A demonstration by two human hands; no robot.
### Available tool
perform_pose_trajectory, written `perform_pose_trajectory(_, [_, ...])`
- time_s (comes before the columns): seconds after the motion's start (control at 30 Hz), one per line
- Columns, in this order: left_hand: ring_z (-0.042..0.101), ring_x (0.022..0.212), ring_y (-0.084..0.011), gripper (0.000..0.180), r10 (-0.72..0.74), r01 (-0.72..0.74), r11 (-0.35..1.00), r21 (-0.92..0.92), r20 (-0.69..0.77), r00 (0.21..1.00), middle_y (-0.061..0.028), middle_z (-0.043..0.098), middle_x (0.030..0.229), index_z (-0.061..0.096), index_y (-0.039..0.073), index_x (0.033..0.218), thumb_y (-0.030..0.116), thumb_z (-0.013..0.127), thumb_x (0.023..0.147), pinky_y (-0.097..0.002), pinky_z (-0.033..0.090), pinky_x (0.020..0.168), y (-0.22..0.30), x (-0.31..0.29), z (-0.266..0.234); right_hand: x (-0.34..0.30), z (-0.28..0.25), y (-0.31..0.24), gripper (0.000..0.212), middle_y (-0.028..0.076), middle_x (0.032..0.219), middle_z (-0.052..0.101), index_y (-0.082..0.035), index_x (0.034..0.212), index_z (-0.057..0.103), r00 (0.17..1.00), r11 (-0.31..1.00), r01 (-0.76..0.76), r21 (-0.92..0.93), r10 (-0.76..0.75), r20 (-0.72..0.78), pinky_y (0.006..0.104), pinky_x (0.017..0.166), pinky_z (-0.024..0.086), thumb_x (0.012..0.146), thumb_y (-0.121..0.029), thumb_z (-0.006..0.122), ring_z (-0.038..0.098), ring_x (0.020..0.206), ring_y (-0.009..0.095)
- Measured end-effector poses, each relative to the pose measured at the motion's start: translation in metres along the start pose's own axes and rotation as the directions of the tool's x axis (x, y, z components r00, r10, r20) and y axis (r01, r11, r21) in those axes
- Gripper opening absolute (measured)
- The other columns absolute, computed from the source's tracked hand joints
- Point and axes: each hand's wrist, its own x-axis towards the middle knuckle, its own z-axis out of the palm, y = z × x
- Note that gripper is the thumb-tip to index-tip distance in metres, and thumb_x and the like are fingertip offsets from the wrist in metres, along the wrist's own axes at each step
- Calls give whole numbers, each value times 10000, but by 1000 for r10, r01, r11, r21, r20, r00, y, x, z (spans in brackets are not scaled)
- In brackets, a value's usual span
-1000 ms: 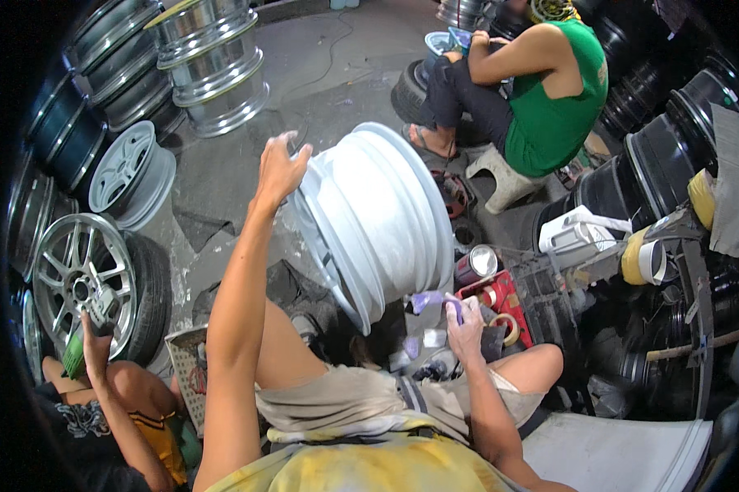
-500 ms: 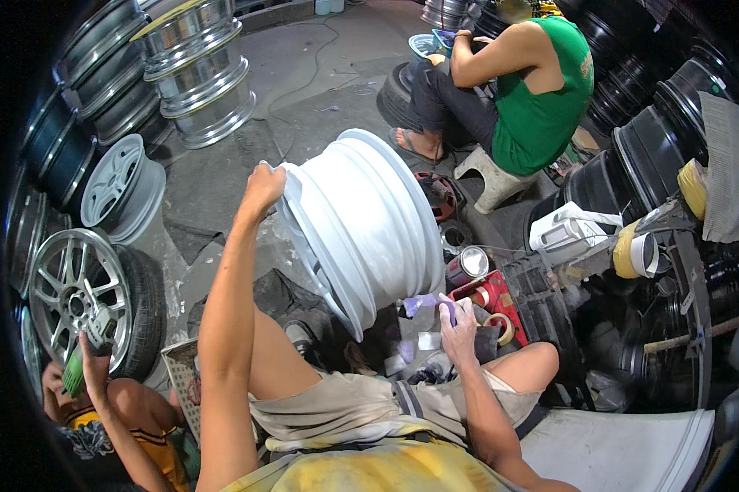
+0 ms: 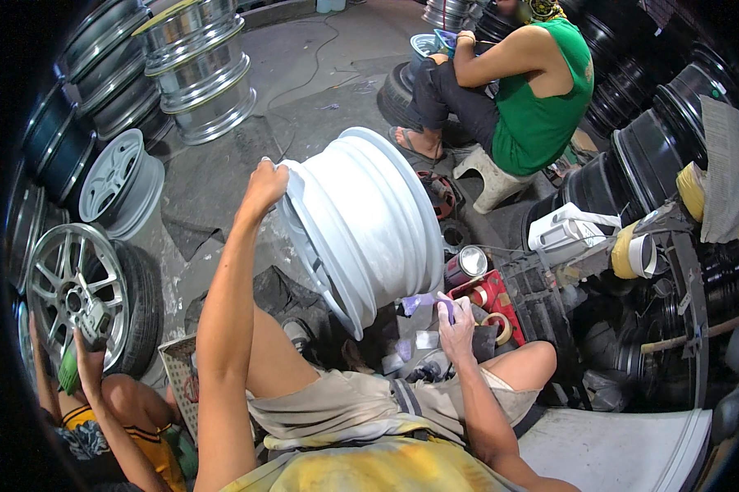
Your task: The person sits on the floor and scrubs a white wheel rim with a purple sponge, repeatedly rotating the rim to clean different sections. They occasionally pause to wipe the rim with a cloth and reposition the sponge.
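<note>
A wheel rim [image 3: 374, 221], coated pale grey-white, lies tilted on its side in front of me. My left hand [image 3: 264, 187] is closed over its left upper edge, fingers hooked on the lip. My right hand [image 3: 458, 324] is closed on a thin purple piece [image 3: 421, 303] just beyond the rim's lower right edge; whether it is a sheet or a pad I cannot tell. Whitish dust covers those fingers. Beside the right hand are a roll of tape [image 3: 499, 329] and a metal can [image 3: 470, 264].
A red tray [image 3: 505, 307] sits right of the can. Ahead, a person in green [image 3: 542, 90] sits on a white stool [image 3: 492, 180]. At lower left, another person holds a green-handled tool [image 3: 70, 371] by a spoked wheel [image 3: 82, 287]. Stacked rims [image 3: 197, 74] stand at far left.
Both my hands stay nearly in place, and the rim is almost unmoved. The purple piece has shifted slightly left. At lower left, the other person's hands and tool have moved a little.
</note>
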Motion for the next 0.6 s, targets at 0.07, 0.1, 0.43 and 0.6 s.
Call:
perform_pose_trajectory(0.07, [559,1326,-524,588,10,-10,1000,-4,-42,999,-440,565,1354,557,-182,1304,293,518,959,-495,434,1132,0,-2,3,0,1,1,288,164,902,525,8,1216,737,1000,1000,13,-4,-13,0,439,805,470,1015,-149,604,567,845,311])
perform_pose_trajectory(0.1, [558,1325,-525,587,-1,1,1000,-11,-24,1000,-441,565,1353,558,-184,1301,292,517,959,-494,434,1132,0,-1,2,-1,2,4,286,155,899,520,3,1220,740,1000,1000,21,-10,-21,-2,429,804,468,1020,-150,604,565,840,300])
perform_pose_trajectory(0.43, [571,1307,-527,588,-21,22,999,-32,10,1000,-440,580,1329,560,-188,1292,293,527,956,-497,447,1116,0,0,2,-2,4,8,285,139,886,509,-1,1223,744,1000,1000,14,-20,-14,12,419,801,462,1024,-157,612,556,827,279])
perform_pose_trajectory(0.6, [577,1302,-524,583,-7,7,1000,-26,-1,1000,-433,588,1325,562,-180,1294,296,531,957,-499,451,1111,-4,3,3,-2,4,3,282,172,902,543,24,1212,731,999,1000,-20,15,20,35,451,801,464,1009,-137,620,568,842,321])
